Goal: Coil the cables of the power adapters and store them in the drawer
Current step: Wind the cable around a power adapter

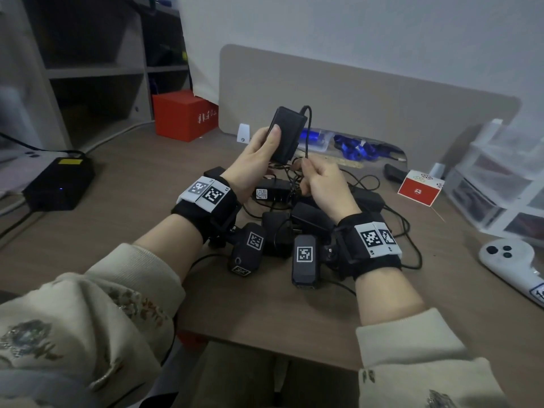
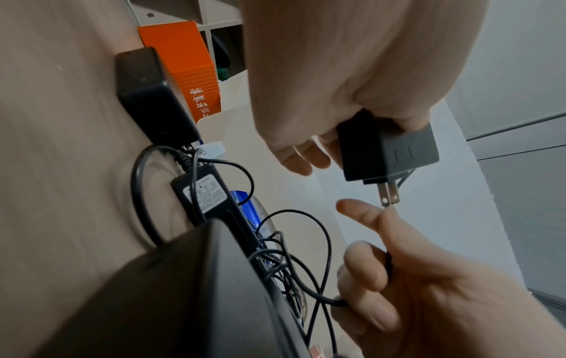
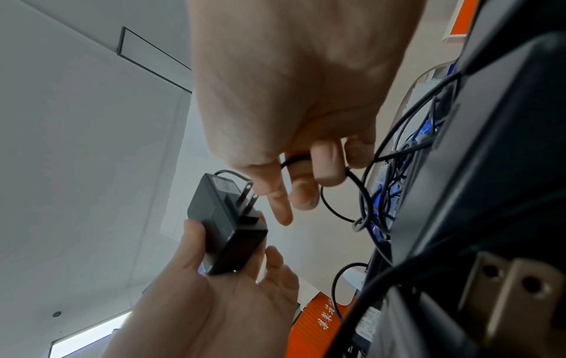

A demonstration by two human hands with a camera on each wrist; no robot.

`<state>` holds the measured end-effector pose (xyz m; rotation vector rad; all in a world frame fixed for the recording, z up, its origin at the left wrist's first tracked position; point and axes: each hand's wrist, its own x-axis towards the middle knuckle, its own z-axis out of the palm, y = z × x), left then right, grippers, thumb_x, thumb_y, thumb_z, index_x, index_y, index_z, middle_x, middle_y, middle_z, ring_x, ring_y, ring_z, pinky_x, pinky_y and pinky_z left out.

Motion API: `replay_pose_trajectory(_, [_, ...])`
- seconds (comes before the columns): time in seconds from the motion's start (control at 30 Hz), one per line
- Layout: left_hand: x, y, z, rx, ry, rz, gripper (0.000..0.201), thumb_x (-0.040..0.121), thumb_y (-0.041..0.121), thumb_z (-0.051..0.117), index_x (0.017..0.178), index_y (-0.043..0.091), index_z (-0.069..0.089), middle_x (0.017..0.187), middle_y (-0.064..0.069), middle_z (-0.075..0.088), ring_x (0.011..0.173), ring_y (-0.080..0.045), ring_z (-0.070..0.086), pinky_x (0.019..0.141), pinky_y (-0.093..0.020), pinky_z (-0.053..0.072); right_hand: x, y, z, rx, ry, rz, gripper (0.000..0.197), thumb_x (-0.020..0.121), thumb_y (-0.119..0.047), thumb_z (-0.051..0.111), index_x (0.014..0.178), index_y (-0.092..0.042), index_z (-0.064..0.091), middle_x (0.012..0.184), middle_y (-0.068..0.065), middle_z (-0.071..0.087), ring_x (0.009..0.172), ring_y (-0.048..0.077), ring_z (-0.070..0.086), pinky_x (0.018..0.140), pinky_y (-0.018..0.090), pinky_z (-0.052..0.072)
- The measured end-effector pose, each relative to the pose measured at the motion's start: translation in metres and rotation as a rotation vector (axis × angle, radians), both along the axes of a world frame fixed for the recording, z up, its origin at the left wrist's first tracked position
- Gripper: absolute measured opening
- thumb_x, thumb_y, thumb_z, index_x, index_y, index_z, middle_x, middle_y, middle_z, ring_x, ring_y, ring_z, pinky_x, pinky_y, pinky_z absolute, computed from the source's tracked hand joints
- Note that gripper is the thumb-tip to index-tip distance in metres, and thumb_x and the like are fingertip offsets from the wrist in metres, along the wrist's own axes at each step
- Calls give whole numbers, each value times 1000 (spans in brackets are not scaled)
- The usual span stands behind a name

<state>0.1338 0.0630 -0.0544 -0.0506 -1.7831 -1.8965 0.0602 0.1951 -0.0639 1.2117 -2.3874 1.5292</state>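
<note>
the left hand [image 1: 255, 160] grasps a black power adapter [image 1: 285, 134] by its body, thumb flat on the front face and fingers behind it, lifting it clear of the desk [image 1: 123, 231]. its two flat prongs [image 2: 389, 195] point down toward the right hand, which in my judgement keeps the block steady as an anchor while the lead is gathered. the right hand [image 1: 325, 184], just below and beside the left, is clenched round that adapter's thin black cable [image 1: 307, 128], which leaves the top of the block and drops past its right edge into the fingers. from the right wrist view the cord loops once round the curled fingers [image 3: 326, 164]; holding it near the block would let the coil start tight, though whether a full turn is made is hard to tell there.

beneath both wrists lies the pile of remaining adapters [image 1: 309, 219], their cords tangled together. counting is rough: one adapter in hand, and perhaps six or seven more on the desk, some hidden by the wrist cameras. none of those looks coiled, so the task seems near its start. no open drawer shows; a stack of clear plastic drawers [image 1: 500, 184] stands well to the right of the right hand.
</note>
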Motion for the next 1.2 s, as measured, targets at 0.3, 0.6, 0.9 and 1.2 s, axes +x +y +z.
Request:
replay_pose_trajectory(0.3, [-5, -4, -3, -114, -17, 19, 39, 108, 31, 34, 139, 9, 43, 120, -8, 56, 98, -9, 59, 83, -20, 49, -4, -4, -2, 114, -53, 35, 30, 104, -18, 36, 88, -11, 60, 54, -4, 57, 51, 3, 49, 66, 30, 37])
replay_pose_trajectory(0.6, [-4, -4, -2, -155, 15, 102, 34, 107, 23, 38, 133, 3, 47, 106, -2, 57, 96, -9, 56, 81, -17, 49, -2, 0, 0, 185, 64, -54, 33, 99, -20, 42, 71, -10, 58, 62, 0, 63, 70, 17, 58, 68, 30, 40])
replay_pose_trajectory(0.9, [3, -6, 4, -379, 37, 132, 14, 104, 18, 46, 118, 17, 48, 97, 6, 56, 90, -2, 58, 89, -29, 51, 0, 4, 1, 173, 147, -130, 35, 91, -23, 51, 57, -30, 57, 67, 0, 63, 78, 27, 60, 78, 43, 51])
replay_pose_trajectory(1.2, [2, -13, 3, -745, 38, 425, 32, 93, 27, 65, 119, 9, 61, 96, 2, 57, 88, -13, 51, 73, -11, 38, 10, 0, 4, 20, 144, -89, 24, 89, -24, 65, 67, -13, 66, 55, 2, 61, 53, 14, 54, 62, 30, 48])
